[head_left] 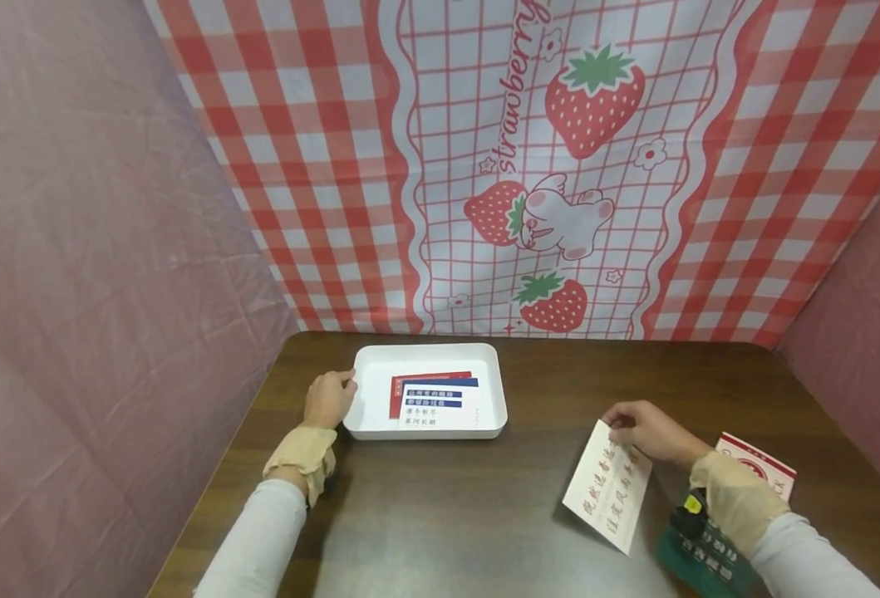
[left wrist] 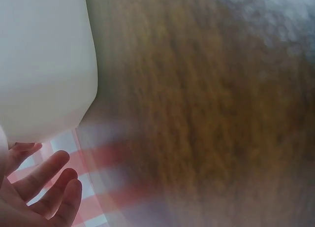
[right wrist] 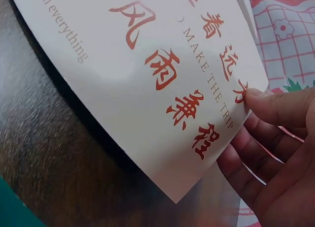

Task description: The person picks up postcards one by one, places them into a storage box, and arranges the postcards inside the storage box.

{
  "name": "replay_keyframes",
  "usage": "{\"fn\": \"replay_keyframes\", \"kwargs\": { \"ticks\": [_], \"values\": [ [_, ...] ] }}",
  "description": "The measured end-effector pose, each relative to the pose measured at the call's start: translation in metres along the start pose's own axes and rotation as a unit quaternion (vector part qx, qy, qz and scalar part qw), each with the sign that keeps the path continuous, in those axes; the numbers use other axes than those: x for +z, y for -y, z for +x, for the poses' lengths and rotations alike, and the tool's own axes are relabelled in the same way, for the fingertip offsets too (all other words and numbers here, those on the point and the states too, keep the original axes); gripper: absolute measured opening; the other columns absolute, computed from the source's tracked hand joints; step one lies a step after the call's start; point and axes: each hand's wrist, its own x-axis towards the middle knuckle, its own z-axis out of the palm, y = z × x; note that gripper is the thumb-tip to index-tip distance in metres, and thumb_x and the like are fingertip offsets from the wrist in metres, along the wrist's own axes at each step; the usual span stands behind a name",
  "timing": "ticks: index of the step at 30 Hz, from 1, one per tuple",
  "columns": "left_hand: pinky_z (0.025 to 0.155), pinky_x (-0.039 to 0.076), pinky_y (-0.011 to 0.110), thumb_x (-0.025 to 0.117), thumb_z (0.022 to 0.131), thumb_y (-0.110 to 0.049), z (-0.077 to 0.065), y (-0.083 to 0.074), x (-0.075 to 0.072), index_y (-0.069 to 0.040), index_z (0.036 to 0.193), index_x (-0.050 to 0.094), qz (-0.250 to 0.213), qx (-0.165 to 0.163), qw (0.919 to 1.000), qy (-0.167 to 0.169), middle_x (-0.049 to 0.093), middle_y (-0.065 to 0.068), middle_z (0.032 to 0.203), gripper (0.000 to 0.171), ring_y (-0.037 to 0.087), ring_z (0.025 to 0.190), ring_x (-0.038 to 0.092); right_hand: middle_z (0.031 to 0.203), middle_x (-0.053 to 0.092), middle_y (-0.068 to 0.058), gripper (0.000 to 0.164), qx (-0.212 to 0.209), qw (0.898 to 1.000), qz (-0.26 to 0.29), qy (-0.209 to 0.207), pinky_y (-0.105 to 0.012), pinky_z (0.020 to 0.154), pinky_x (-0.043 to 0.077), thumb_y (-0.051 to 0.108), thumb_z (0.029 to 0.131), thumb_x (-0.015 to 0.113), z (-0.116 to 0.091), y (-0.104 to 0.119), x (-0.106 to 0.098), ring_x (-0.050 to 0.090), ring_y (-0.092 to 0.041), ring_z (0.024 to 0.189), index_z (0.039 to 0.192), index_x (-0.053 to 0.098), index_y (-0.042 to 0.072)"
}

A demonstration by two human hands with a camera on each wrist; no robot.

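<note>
My left hand (head_left: 331, 400) is at the left end of a white tray (head_left: 428, 433), thumb and forefinger at its rim; in the left wrist view its other fingers (left wrist: 42, 180) spread loosely beside the tray wall (left wrist: 47, 104). A red card (head_left: 395, 399) lies in the tray, partly covered by a white card with blue bands (head_left: 440, 407). My right hand (head_left: 645, 428) pinches a cream card with red Chinese lettering (head_left: 607, 490) by its upper corner. That card is tilted, and the right wrist view shows the thumb (right wrist: 275, 106) on its printed face.
Under and beside the right forearm lie a dark green card (head_left: 697, 556) and a white card with red print (head_left: 757, 457). Behind the brown wooden table (head_left: 447, 515) hangs a red checked strawberry curtain (head_left: 335, 208). Pink cloth (head_left: 95, 332) hangs at the left.
</note>
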Motion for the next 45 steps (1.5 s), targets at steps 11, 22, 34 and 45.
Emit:
{"fn": "replay_keyframes", "kwargs": {
  "ticks": [11,22,34,45],
  "values": [
    [0.074,0.048,0.047,0.055,0.078,-0.013,0.000,-0.003,0.004,-0.010,0.105,0.068,0.000,0.027,0.9993,-0.025,0.067,0.013,0.105,0.030,0.037,0.091,0.063,0.084,0.061,-0.007,0.014,-0.008,0.999,0.033,-0.007,-0.019,0.062,0.045,0.008,0.080,0.062,0.001,0.003,-0.005,0.053,-0.010,0.074,0.092,0.063,0.002],
    [0.074,0.050,0.044,0.057,0.076,-0.008,0.005,0.001,0.004,-0.006,0.099,0.070,0.012,0.068,0.9963,-0.051,0.070,0.012,0.097,0.026,0.032,0.089,0.065,0.086,0.061,-0.009,0.015,0.024,0.998,0.064,-0.004,-0.023,0.064,0.048,0.012,0.081,0.062,0.001,0.009,-0.008,0.053,-0.015,0.077,0.094,0.063,0.003],
    [0.081,0.047,0.047,0.054,0.079,-0.008,0.002,0.002,0.006,-0.003,0.110,0.064,0.030,0.062,0.9972,-0.029,0.067,0.017,0.105,0.034,0.037,0.096,0.061,0.087,0.061,-0.010,0.019,0.043,0.994,0.101,0.005,-0.024,0.065,0.048,0.014,0.083,0.060,0.003,0.012,-0.008,0.054,-0.017,0.079,0.097,0.061,0.001],
    [0.080,0.048,0.048,0.054,0.079,-0.011,0.003,0.000,0.003,-0.005,0.107,0.066,0.010,0.050,0.9984,-0.026,0.067,0.015,0.105,0.031,0.037,0.096,0.062,0.090,0.060,-0.011,0.022,0.060,0.992,0.114,0.002,-0.026,0.070,0.049,0.016,0.085,0.058,0.004,0.016,-0.008,0.055,-0.020,0.080,0.102,0.060,0.002]
  ]
}}
